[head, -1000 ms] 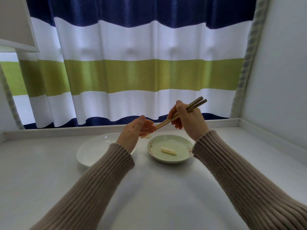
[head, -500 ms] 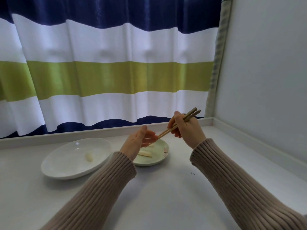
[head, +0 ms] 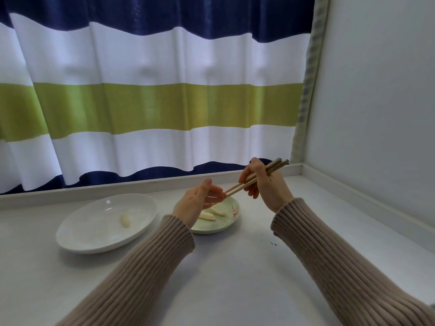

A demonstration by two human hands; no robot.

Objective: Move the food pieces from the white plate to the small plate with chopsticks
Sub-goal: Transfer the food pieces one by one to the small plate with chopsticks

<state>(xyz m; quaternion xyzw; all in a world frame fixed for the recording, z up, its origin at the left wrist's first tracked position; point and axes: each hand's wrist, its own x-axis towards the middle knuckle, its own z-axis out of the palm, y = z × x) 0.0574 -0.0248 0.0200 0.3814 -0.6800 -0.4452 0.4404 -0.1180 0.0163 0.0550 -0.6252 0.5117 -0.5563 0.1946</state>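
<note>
the right hand [head: 266, 184] holds the chopsticks [head: 256, 178] as a closed pair, and the left hand [head: 200, 203], fingers loosely curled and holding nothing that i can see, touches their tips just right of frame centre — it looks like a pause to square up the sticks between pickups. two food pieces [head: 207, 216] lie in the small plate [head: 231, 222], partly behind the left hand, while one last piece [head: 124, 220] sits in the white plate [head: 94, 241] at lower left; both plates rest on the worktop [head: 235, 278], just beside each other. so the task seems about two thirds through. the next move calls for freeing the tips, swinging them left over the white plate, and pinching that piece across its narrow middle. the chopsticks run diagonally — butt ends to the upper right, tips to the lower left. the remaining piece lies with its long axis near vertical in the frame.
</note>
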